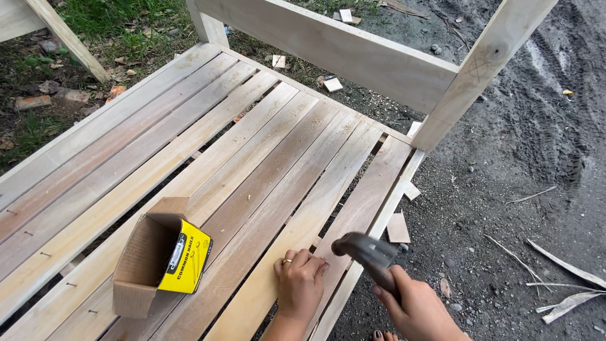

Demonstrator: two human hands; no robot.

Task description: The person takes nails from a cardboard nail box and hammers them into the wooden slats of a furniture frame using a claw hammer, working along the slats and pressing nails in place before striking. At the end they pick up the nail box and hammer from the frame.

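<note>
A hammer [366, 251] is gripped in the closed right hand [416, 309] and held raised just above the last slat [363, 202] at the near right corner of the slatted wooden bench [126, 158], while the left hand [300, 281] is pressed down on the neighbouring slat with fingers curled, perhaps steadying a nail too small to be made out. Nail heads are already seen along the near ends of the left slats, so most boards appear fastened and the right-hand end is judged unfinished. An opened cardboard nail box [161, 256] is lying on the slats just left of the hands.
</note>
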